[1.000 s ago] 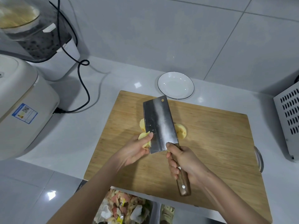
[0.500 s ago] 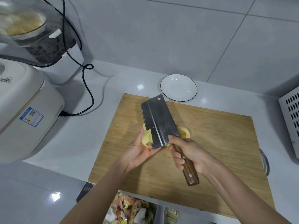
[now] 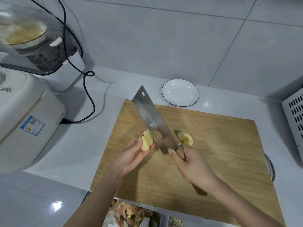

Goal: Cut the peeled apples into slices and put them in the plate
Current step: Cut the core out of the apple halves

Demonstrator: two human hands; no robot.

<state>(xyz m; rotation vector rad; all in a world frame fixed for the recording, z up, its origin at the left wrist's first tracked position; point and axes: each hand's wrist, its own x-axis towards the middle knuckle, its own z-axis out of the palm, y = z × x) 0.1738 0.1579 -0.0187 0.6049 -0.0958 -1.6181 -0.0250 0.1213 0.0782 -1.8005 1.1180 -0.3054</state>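
Observation:
My left hand [image 3: 131, 157] is palm up over the wooden cutting board [image 3: 221, 149] and cups several pale yellow apple slices [image 3: 146, 140] at its fingertips. My right hand [image 3: 193, 167] grips the wooden handle of a steel cleaver [image 3: 153, 122]. The blade is lifted and tilted, its tip pointing up and left, right beside the held slices. Another peeled apple piece [image 3: 186, 138] lies on the board just right of the blade. An empty white plate [image 3: 180, 92] with a dark rim sits on the counter behind the board.
A white rice cooker [image 3: 26, 122] and a steamer [image 3: 37, 45] with a black cord [image 3: 86, 89] stand at the left. A perforated white appliance [image 3: 295, 118] is at the right edge. A bin of peelings [image 3: 129, 215] sits below the counter's front edge.
My left hand has turned palm up and gathered the apple slices off the board. The cleaver has risen and tilted, its tip swinging toward the back left.

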